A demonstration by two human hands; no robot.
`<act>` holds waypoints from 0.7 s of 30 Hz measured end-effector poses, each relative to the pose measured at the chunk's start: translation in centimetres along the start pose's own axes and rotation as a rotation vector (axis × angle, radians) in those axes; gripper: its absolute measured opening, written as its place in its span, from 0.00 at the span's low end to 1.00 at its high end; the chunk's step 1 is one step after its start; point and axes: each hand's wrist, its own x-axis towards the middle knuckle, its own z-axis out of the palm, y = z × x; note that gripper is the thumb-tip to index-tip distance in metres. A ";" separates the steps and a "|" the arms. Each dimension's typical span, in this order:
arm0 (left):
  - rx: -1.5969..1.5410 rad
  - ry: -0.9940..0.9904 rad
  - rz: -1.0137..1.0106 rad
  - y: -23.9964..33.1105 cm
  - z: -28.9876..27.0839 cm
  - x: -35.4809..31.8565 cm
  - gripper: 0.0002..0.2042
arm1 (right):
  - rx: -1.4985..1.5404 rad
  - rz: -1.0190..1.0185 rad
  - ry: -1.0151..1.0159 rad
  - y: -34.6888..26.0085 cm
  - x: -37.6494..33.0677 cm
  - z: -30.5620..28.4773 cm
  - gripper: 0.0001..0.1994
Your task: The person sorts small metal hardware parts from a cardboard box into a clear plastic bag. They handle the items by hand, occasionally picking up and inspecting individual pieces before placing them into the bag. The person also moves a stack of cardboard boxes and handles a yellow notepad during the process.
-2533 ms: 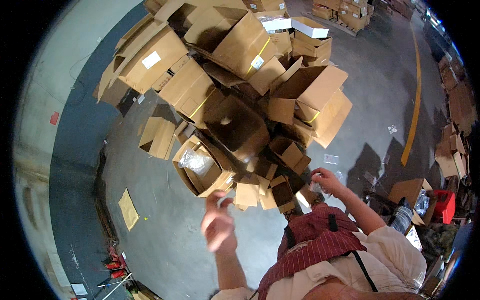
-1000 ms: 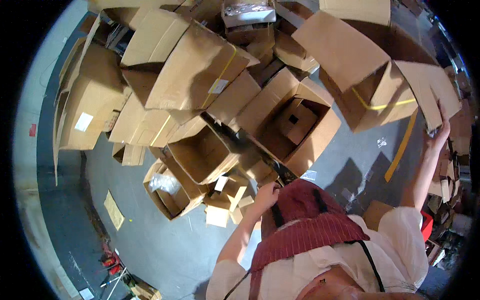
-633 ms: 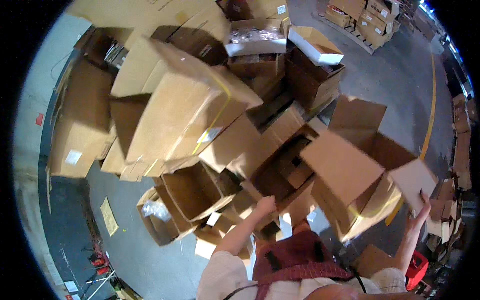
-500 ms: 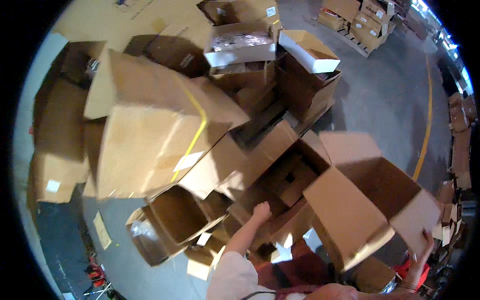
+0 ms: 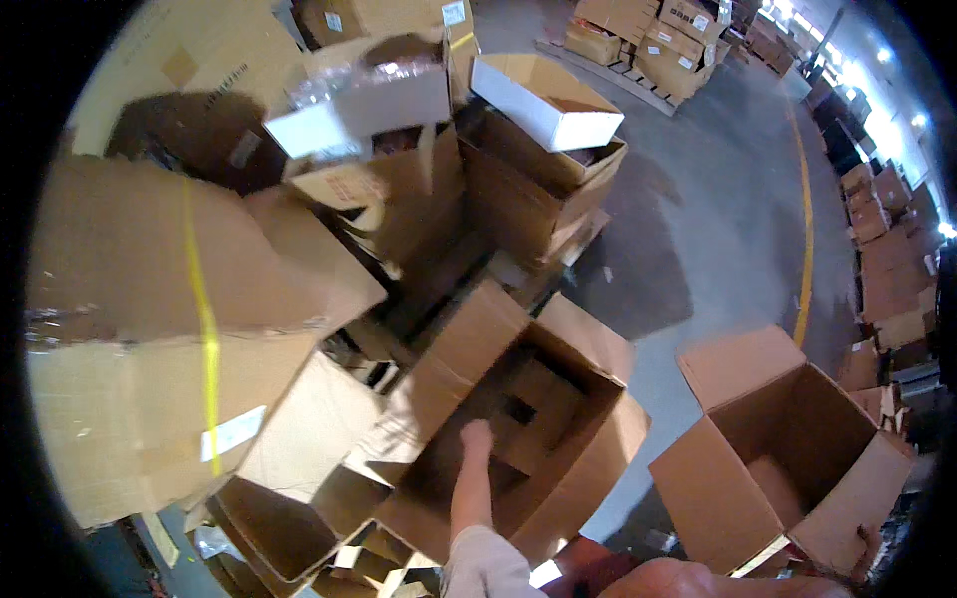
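In the head view, the left hand (image 5: 477, 436) reaches into a large box (image 5: 588, 488), its fingers looking curled; blur hides whether they grip anything. Just right of that hand, inside the large box, lies a smaller carton (image 5: 550, 404) with a dark square on it. Flaps of the large box stand folded out above the hand.

Well to the right of the left hand is an open box (image 5: 713, 488), tilted, its mouth facing up and its inside showing. The right hand (image 5: 869, 550), dim near the picture's edge, grips the outer edge of that box's near right flap (image 5: 859, 493).

Left of the left hand looms a big carton (image 5: 110, 409) with a yellow strap (image 5: 209, 349) and a white label (image 5: 235, 432). Below it, down and left of the hand, sit a smaller open carton (image 5: 274, 523) and a clear bag (image 5: 214, 543).

Beyond the left hand, farther up, two white trays (image 5: 394, 105) rest on cartons, the left one holding clear plastic. Up and to the right, a yellow line (image 5: 803, 229) runs along the grey floor (image 5: 718, 189), and stacked boxes stand on a pallet (image 5: 643, 88).
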 end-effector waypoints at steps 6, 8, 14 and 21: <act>-0.140 0.264 0.457 2.6 -14.9 -21.2 0.13 | 0.059 -0.038 0.054 -2.9 -5.6 -0.8 0.28; -0.210 0.545 0.673 2.4 -23.5 -30.2 0.16 | 0.113 0.025 0.021 -0.1 -4.6 -5.7 0.28; -0.238 0.403 0.153 -6.8 -36.3 -54.7 0.15 | 0.358 0.108 0.008 4.9 -6.4 -4.8 0.27; -0.405 0.762 0.323 -11.0 -37.4 -65.3 0.09 | 0.585 -0.006 -0.555 3.0 -15.9 -1.2 0.27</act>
